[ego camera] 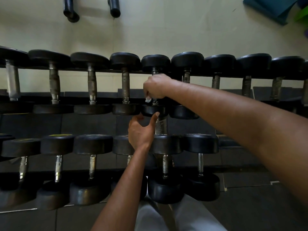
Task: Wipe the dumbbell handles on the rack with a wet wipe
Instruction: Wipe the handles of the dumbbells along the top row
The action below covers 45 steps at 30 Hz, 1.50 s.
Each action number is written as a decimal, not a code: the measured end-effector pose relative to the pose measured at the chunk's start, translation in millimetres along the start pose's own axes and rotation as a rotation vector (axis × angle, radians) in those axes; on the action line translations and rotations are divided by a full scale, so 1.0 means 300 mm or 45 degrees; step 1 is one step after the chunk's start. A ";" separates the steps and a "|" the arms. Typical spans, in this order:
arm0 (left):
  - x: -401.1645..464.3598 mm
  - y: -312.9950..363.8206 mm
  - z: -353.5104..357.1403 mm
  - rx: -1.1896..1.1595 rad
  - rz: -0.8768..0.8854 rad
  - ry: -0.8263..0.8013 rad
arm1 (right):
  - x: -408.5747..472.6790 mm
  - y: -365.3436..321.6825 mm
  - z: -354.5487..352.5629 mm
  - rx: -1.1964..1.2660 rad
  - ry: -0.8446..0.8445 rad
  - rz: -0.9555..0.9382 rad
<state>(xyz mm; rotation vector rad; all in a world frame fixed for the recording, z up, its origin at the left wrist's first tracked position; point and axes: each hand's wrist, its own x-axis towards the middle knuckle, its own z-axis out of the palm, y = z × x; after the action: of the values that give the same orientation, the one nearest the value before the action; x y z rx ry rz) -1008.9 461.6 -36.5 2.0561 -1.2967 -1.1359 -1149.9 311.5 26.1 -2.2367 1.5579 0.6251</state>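
Right hand (155, 86) wrapped round handle (155, 71) with wet wipe (148, 100), handle axis running straight away from body; left hand (141, 130), fingers relaxed, steadying near head (154, 110) below.

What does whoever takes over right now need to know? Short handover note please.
Right hand: curled round the handle of the fifth dumbbell on the upper row, wet wipe showing white under the fingers.
Left hand: fingers relaxed, thumb touching that dumbbell's near head, steadying it; no grip.
Done: cannot tell which handles are already wiped; none look plainly wet.
Left: finish this handle, then the other upper-row handles as needed and the lower row.
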 end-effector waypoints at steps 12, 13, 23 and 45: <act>-0.110 0.127 0.059 0.080 0.328 -0.130 | -0.456 0.279 0.164 1.744 0.380 0.509; -0.132 0.153 0.080 0.094 0.371 -0.159 | -0.495 0.310 0.191 1.805 0.383 0.546; -0.188 0.219 0.302 0.126 0.349 -0.107 | -0.484 0.418 0.314 1.101 0.500 0.315; -0.190 0.196 0.306 0.045 0.332 -0.076 | -0.409 0.365 0.284 0.619 0.245 0.257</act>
<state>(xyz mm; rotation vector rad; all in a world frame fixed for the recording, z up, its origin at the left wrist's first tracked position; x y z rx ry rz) -1127.8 490.1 -22.0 1.8226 -1.5714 -1.0689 -1303.3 415.1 16.7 -1.8297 1.8097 0.0592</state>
